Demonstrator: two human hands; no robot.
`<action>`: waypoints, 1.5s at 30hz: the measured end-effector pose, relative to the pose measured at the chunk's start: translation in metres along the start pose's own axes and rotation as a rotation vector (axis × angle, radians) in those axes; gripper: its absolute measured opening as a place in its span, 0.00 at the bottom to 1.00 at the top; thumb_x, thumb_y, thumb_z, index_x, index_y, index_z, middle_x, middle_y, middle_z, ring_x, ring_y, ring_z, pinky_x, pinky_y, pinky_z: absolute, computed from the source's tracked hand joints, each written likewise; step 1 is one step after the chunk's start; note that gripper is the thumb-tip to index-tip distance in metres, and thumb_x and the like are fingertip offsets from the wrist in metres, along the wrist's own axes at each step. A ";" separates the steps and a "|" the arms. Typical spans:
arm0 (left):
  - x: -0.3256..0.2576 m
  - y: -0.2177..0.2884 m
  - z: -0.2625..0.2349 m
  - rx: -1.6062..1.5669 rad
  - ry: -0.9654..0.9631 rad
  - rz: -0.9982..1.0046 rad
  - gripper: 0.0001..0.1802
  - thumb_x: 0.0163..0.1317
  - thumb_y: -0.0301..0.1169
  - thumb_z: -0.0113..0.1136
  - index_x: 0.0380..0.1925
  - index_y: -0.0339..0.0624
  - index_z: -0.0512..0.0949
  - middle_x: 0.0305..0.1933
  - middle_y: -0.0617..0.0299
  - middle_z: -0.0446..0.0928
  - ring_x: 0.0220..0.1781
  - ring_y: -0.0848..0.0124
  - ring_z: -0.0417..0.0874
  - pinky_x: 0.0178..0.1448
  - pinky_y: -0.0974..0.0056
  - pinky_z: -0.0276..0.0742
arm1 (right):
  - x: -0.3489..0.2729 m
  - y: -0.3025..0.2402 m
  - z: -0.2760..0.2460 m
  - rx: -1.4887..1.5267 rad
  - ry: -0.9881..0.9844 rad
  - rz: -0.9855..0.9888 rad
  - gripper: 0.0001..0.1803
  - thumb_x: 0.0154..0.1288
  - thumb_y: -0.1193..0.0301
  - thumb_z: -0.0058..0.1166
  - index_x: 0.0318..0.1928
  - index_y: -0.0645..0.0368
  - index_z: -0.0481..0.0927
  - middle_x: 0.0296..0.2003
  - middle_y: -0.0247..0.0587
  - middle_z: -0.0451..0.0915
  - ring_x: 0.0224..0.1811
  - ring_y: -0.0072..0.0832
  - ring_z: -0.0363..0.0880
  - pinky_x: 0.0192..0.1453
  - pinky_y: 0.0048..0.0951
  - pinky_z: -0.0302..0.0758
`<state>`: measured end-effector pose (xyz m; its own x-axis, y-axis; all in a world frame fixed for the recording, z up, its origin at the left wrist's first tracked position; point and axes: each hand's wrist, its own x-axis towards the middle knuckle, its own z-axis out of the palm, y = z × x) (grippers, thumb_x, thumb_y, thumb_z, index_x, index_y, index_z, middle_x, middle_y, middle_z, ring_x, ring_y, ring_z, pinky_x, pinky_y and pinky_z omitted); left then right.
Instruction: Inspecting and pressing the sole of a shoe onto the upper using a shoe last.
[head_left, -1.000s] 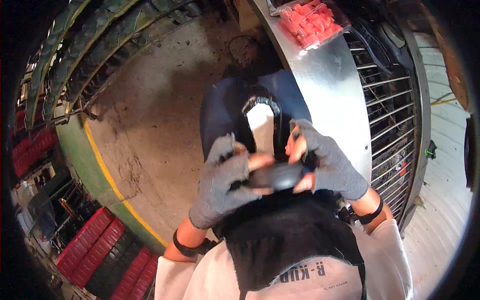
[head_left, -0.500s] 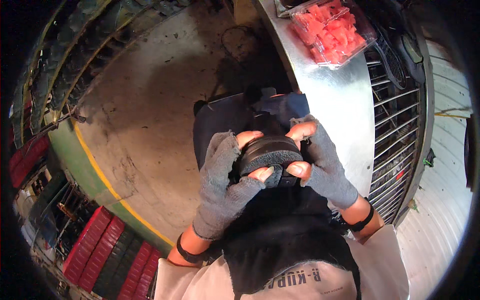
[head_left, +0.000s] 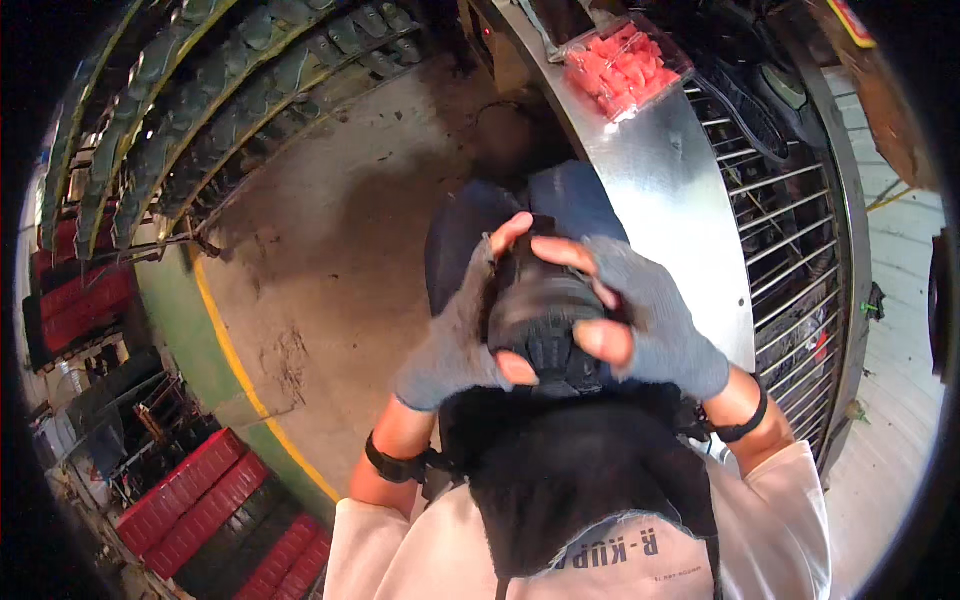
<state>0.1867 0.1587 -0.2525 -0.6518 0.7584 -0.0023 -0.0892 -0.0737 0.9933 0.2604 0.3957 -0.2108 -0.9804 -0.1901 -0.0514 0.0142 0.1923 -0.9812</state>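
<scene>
Both hands gripping one black rounded piece, over the lap.
I see left hand clamped on its left side, right hand on its right, thumbs near, fingers curled toward the far end. Black rounded piece: dark, ridged near edge, slightly blurred, left of the metal table. Underside hidden from me.

Knit-cloth gloves, glossy metal bench
</scene>
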 end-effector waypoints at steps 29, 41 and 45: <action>-0.007 0.056 0.062 0.473 0.330 0.264 0.39 0.72 0.40 0.55 0.79 0.34 0.63 0.82 0.47 0.62 0.82 0.57 0.63 0.83 0.56 0.58 | -0.096 0.007 0.018 0.789 0.312 0.451 0.24 0.72 0.61 0.67 0.59 0.64 0.84 0.44 0.37 0.88 0.40 0.23 0.86 0.48 0.23 0.82; -0.006 -0.074 0.072 0.202 -0.088 -0.290 0.14 0.77 0.32 0.56 0.54 0.36 0.80 0.41 0.61 0.83 0.39 0.76 0.81 0.45 0.69 0.76 | -0.400 0.183 -0.251 -0.573 1.131 0.915 0.31 0.67 0.66 0.62 0.70 0.59 0.76 0.58 0.54 0.84 0.60 0.46 0.84 0.64 0.39 0.80; -0.010 -0.086 0.056 0.241 -0.079 -0.273 0.04 0.73 0.26 0.59 0.42 0.36 0.78 0.37 0.63 0.79 0.39 0.77 0.79 0.45 0.67 0.75 | -0.292 0.133 -0.205 -1.296 0.761 0.743 0.35 0.65 0.59 0.68 0.71 0.53 0.76 0.64 0.60 0.76 0.66 0.56 0.77 0.70 0.47 0.75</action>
<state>0.2434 0.1935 -0.3319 -0.5673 0.7776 -0.2711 -0.0658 0.2853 0.9562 0.5086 0.6746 -0.2880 -0.7065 0.7038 0.0736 0.7068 0.7070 0.0247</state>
